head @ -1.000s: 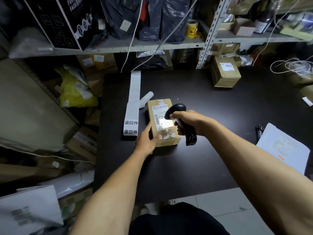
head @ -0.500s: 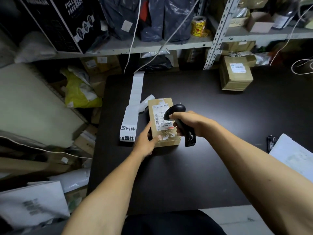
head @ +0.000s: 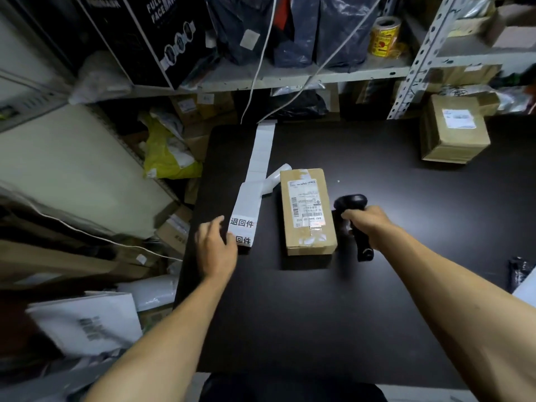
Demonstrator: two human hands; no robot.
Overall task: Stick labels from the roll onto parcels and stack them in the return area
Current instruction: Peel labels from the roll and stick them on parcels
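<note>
A small brown cardboard parcel [head: 307,210] with a white shipping label lies on the black table [head: 319,300]. Left of it runs a white label strip [head: 251,195] with printed black characters at its near end. My left hand [head: 216,248] hovers at that near end with fingers spread, and covers its left corner. My right hand [head: 368,224] grips a black barcode scanner [head: 355,224] just right of the parcel.
A second labelled cardboard box [head: 455,132] sits at the table's far right. Metal shelves [head: 290,76] with bags, boxes and a yellow label roll [head: 384,36] stand behind. Parcels and white mailers [head: 87,323] crowd the floor at left. Papers lie at the table's right edge.
My left hand let go of the parcel and moved left to the near end of the label strip. My right hand pulled the scanner off the parcel to its right side.
</note>
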